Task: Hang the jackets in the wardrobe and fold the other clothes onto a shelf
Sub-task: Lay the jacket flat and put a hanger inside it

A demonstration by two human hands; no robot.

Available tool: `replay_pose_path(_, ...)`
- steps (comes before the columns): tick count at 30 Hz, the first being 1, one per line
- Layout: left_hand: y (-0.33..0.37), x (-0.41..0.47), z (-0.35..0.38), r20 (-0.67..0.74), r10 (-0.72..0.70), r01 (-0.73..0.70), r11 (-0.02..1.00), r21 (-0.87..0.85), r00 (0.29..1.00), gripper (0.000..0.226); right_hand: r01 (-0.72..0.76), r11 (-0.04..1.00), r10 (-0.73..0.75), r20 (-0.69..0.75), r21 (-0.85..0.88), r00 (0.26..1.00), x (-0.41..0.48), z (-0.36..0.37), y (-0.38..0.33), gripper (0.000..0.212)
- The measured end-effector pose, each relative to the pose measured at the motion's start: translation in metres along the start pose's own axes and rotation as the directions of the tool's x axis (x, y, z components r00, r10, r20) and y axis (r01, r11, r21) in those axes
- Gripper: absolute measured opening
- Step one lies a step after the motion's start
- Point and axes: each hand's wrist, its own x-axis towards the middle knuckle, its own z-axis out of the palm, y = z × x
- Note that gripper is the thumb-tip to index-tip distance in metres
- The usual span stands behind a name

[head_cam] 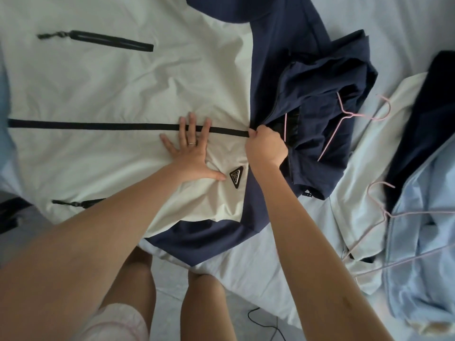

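A white and navy jacket [110, 82] lies flat and front-up on the bed [406, 25], filling the upper left and the centre of the frame. Its black zipper [98, 124] runs across the middle from left to right.

The left hand [190, 153] lies on the white cloth across the zipper, with the palm down and the fingers straight and spread. It grips nothing. I think it presses the front so the cloth does not slide or wrinkle.

The right hand [267, 145] is at the collar end of the zipper, and its fingers are curled tightly there. It seems to pinch the zipper pull, but the pull itself is hidden under the fingers.

Just to the right of this hand the navy hood [332, 77] is bunched up. A pink hanger [348, 114] sits inside the neck opening, so the jacket is probably being closed on the hanger before it goes to the wardrobe.

At the right edge of the frame, a light blue jacket [423, 242] waits with another pink hanger on it. The wardrobe is not in view.
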Motion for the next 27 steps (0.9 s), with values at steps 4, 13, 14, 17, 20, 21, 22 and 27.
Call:
replay_pose_path(4, -0.001, 0.001, -0.002, 0.025, 0.005, -0.005, 1.0, 0.016, 1.0, 0.149, 0.102, 0.994, -0.105, -0.133, -0.024, 0.986, -0.001, -0.011, 0.018, 0.034)
replay_pose_path(13, -0.003, 0.002, -0.001, 0.031, 0.023, -0.024, 1.0, 0.006, 0.999, 0.149, 0.058, 0.996, -0.071, -0.244, -0.061, 0.967, -0.001, -0.029, 0.039, 0.035)
replay_pose_path(14, -0.004, 0.002, 0.0, 0.031, 0.021, -0.022, 1.0, 0.004, 0.999, 0.149, 0.061, 0.996, -0.077, -0.25, -0.072, 0.965, -0.003, -0.03, 0.041, 0.035)
replay_pose_path(17, -0.005, 0.002, 0.001, 0.027, 0.02, -0.02, 1.0, -0.001, 0.999, 0.149, 0.097, 0.99, -0.118, -0.23, -0.1, 0.966, -0.008, -0.032, 0.05, 0.034)
replay_pose_path(20, -0.004, 0.0, 0.0, 0.022, 0.01, -0.01, 1.0, 0.001, 1.0, 0.149, 0.056, 0.994, -0.029, -0.26, 0.098, 0.965, -0.007, -0.044, 0.069, 0.025)
replay_pose_path(21, -0.004, 0.0, 0.001, 0.017, 0.004, -0.004, 1.0, 0.002, 1.0, 0.15, 0.032, 0.987, 0.02, -0.314, 0.158, 0.949, -0.006, -0.048, 0.077, 0.024)
replay_pose_path(22, -0.003, 0.001, 0.0, 0.012, 0.003, -0.003, 1.0, 0.002, 1.0, 0.15, 0.002, 0.978, 0.078, -0.379, 0.208, 0.922, -0.004, -0.054, 0.088, 0.023)
replay_pose_path(27, -0.006, 0.003, 0.005, -0.014, 0.016, -0.016, 1.0, 0.015, 1.0, 0.15, -0.191, 0.809, 0.258, -0.044, 0.555, 0.965, 0.029, -0.061, 0.119, 0.039)
